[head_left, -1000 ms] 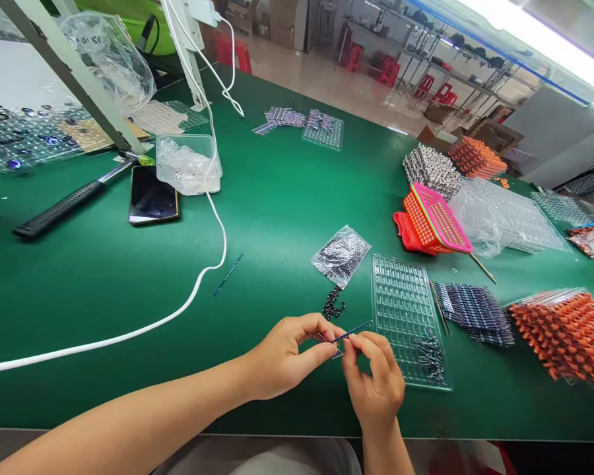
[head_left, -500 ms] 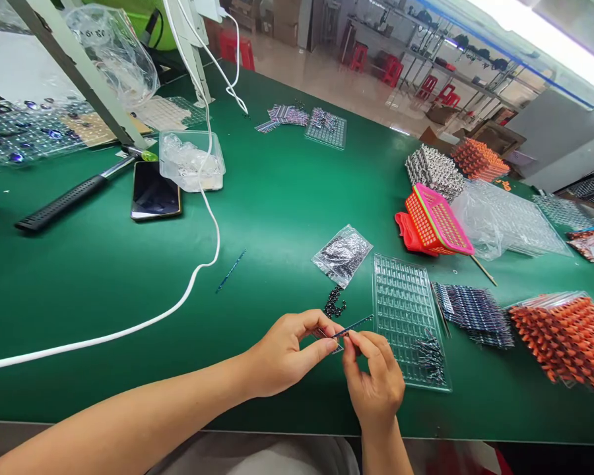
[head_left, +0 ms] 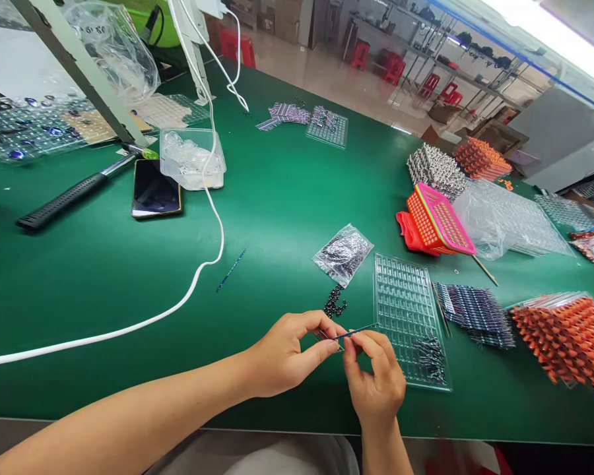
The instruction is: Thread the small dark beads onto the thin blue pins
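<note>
My left hand (head_left: 297, 353) is closed, thumb and fingers pinching a thin dark-blue strip (head_left: 365, 328). My right hand (head_left: 377, 376) is closed too, its thumb and fingertips pressed against the strip's middle; whether a tiny piece sits between them is hidden. The strip's free end points right, over the edge of a clear compartment tray (head_left: 400, 297). Small dark metallic pieces (head_left: 429, 356) lie heaped in the tray's lower right. Just beyond my left hand are loose black beads (head_left: 334, 303), spilling from a clear bag of beads (head_left: 344, 254). A similar blue strip (head_left: 231, 270) lies alone on the left.
A white cable (head_left: 198, 270) curves across the green table (head_left: 277, 198). A hammer (head_left: 64, 201), a phone (head_left: 156, 189) and a plastic box (head_left: 218, 175) are at left. A pink basket (head_left: 440, 218), stacked blue strips (head_left: 475, 315) and orange pieces (head_left: 564, 336) stand at right.
The strip has tipped flatter, its free end slightly lower and further right. My right fingertips have shifted slightly along it; my left hand has hardly moved.
</note>
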A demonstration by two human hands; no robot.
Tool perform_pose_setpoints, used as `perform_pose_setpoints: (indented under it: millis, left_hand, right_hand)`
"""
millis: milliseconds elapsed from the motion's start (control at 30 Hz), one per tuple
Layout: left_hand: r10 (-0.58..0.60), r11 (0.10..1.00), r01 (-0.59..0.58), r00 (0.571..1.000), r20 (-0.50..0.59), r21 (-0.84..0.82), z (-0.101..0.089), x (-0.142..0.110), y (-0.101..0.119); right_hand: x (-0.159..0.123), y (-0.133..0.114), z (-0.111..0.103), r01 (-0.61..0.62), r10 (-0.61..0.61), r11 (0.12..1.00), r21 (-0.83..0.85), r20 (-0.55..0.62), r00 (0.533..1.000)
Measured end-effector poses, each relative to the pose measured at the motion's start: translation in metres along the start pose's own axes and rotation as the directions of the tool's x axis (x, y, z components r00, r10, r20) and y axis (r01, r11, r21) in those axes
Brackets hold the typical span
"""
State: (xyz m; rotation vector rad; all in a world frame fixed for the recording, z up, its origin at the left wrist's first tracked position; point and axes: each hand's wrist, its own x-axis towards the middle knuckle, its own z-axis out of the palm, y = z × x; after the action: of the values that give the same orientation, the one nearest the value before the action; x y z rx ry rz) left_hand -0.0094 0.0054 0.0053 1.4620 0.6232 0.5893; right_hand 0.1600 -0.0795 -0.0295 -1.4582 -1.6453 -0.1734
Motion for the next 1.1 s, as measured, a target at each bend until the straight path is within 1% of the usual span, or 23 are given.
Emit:
perform_pose_setpoints:
  millis: [233,600,700,733,800,933,1000,1100]
  left_hand:
    - [-0.088,0.988,0.086,0.996,-0.012,-0.131,0.002,0.001,-0.002]
    - [-0.114,0.975,0.112,0.993,-0.003,-0.191,0.004,0.002,-0.006]
    - [-0.153,0.944,0.146,0.988,0.001,-0.295,0.005,0.003,-0.008]
    - [-0.173,0.925,0.163,0.985,0.002,-0.344,0.006,0.003,-0.009]
    - [-0.213,0.883,0.188,0.977,-0.009,-0.430,0.008,0.006,-0.010]
    - [-0.261,0.838,0.204,0.964,-0.043,-0.506,0.011,0.009,-0.013]
    - [-0.275,0.822,0.212,0.961,-0.043,-0.528,0.012,0.010,-0.014]
    - [-0.289,0.807,0.222,0.956,-0.039,-0.547,0.013,0.010,-0.015]
  right_hand:
    - [0.001,-0.002,-0.001,0.004,-0.004,1.000,0.018,-0.007,1.000]
    - [0.000,-0.001,0.001,-0.021,0.021,1.000,0.020,0.009,1.000]
    - [0.000,-0.002,0.000,-0.039,0.039,0.998,0.039,-0.006,0.999]
    - [0.000,-0.003,0.000,-0.057,0.057,0.997,0.056,-0.007,0.998]
    - [0.000,-0.004,-0.002,-0.130,0.129,0.985,0.111,0.013,0.992]
    - [-0.004,-0.005,-0.005,-0.333,0.315,0.910,0.245,0.113,0.942]
    - [-0.006,-0.004,-0.006,-0.389,0.360,0.871,0.300,0.149,0.921]
    - [-0.008,-0.003,-0.005,-0.417,0.379,0.840,0.347,0.176,0.909]
